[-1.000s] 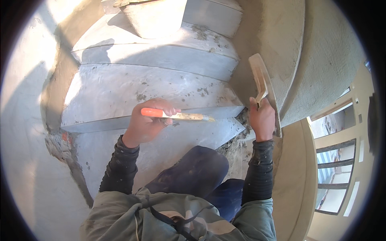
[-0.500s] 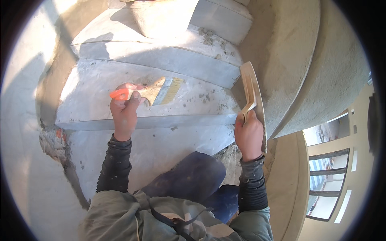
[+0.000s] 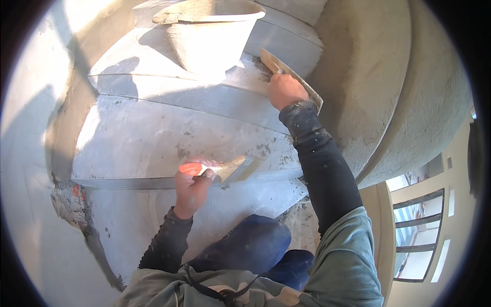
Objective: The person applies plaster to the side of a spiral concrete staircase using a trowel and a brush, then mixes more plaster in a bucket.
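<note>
My left hand [image 3: 191, 193] is closed round the handle of a wide flat paintbrush [image 3: 231, 169], orange at its end, with pale bristles pointing right. It is held over the front edge of a grey stair step [image 3: 138, 138]. Farther up and to the right, my right hand [image 3: 287, 92] grips a long, flat plastering float [image 3: 270, 61] by its handle. The float is tilted close to the curved plastered wall, above the right end of a higher step. Whether its face touches the surface cannot be made out.
A mortar-stained pale bucket [image 3: 215, 48] stands on a higher step. The curved plastered wall [image 3: 368, 87] bounds the stairs on the right. Broken masonry [image 3: 76, 207] shows at the left edge, and a window [image 3: 418, 235] lies far off at lower right.
My right hand has reached forward and left with the float, toward the upper step. My left hand has come nearer and to the right with the paintbrush. More of the bucket shows.
</note>
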The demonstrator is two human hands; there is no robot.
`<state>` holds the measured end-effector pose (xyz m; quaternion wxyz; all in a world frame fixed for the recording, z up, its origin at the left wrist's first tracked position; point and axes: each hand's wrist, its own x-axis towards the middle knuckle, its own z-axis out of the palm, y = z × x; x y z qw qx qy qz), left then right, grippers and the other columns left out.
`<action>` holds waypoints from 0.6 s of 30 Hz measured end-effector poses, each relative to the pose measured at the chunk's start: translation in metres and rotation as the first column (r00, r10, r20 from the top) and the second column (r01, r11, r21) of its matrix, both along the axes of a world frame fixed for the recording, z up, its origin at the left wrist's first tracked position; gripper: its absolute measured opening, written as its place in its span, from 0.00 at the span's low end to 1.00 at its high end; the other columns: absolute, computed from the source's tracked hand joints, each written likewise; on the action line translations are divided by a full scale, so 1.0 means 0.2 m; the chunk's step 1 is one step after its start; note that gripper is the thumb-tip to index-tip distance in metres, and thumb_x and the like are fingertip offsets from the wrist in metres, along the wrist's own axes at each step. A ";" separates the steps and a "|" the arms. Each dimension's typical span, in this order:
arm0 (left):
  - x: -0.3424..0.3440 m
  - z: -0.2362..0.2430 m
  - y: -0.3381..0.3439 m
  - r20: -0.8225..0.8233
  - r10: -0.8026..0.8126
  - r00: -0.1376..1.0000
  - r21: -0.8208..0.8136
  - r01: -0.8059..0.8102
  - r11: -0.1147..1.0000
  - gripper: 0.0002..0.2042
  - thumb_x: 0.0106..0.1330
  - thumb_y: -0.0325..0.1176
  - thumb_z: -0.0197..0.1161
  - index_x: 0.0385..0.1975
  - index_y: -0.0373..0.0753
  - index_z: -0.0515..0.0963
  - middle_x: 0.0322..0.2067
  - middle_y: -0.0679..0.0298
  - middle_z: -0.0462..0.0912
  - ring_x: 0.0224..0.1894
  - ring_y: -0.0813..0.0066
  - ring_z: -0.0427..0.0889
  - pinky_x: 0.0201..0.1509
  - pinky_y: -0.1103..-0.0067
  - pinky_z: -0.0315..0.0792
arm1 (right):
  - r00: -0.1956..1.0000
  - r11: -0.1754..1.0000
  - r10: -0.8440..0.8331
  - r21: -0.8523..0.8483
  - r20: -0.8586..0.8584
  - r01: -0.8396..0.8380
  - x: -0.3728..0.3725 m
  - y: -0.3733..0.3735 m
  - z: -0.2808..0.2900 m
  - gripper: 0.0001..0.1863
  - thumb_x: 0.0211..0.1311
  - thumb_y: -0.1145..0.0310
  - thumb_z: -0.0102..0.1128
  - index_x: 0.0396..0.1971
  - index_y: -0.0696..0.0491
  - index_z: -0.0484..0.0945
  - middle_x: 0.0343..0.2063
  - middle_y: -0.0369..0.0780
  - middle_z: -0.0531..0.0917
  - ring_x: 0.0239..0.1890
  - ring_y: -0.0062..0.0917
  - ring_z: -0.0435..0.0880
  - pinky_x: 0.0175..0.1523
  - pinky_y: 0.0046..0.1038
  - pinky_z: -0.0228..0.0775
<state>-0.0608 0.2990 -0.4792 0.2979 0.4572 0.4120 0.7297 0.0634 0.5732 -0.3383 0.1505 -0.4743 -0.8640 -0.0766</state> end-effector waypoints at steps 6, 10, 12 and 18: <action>-0.10 -0.05 -0.02 -0.069 0.017 0.997 -0.020 -0.019 1.000 0.08 0.69 0.19 0.56 0.45 0.36 0.72 0.45 0.58 0.75 0.53 0.57 0.80 0.54 0.63 0.81 | 0.991 0.993 -0.102 0.070 0.089 0.096 0.20 -0.09 -0.03 0.10 0.60 0.71 0.54 0.29 0.54 0.85 0.30 0.46 0.87 0.34 0.38 0.89 0.38 0.35 0.83; -0.12 -0.07 -0.02 -0.056 0.024 0.998 -0.104 -0.029 0.994 0.07 0.69 0.21 0.56 0.44 0.36 0.71 0.45 0.58 0.75 0.53 0.55 0.80 0.53 0.64 0.82 | 0.983 0.982 -0.111 0.167 0.149 0.085 0.34 -0.20 -0.16 0.08 0.60 0.70 0.56 0.28 0.53 0.84 0.28 0.44 0.86 0.31 0.34 0.89 0.32 0.33 0.82; -0.11 -0.06 0.00 -0.037 0.001 0.999 -0.081 -0.004 0.997 0.06 0.70 0.22 0.57 0.44 0.35 0.71 0.46 0.57 0.75 0.53 0.55 0.81 0.52 0.65 0.82 | 0.952 0.973 -0.106 0.226 0.289 0.040 0.35 -0.24 -0.21 0.08 0.61 0.70 0.55 0.28 0.54 0.83 0.28 0.45 0.85 0.31 0.35 0.89 0.33 0.33 0.82; -0.03 0.01 0.01 0.050 -0.003 0.999 -0.160 0.011 0.987 0.05 0.69 0.22 0.60 0.41 0.35 0.72 0.40 0.60 0.76 0.47 0.70 0.79 0.56 0.60 0.79 | 0.941 0.964 -0.199 0.228 0.274 0.138 0.34 -0.23 -0.24 0.07 0.61 0.71 0.56 0.28 0.53 0.83 0.25 0.42 0.83 0.29 0.33 0.89 0.31 0.28 0.82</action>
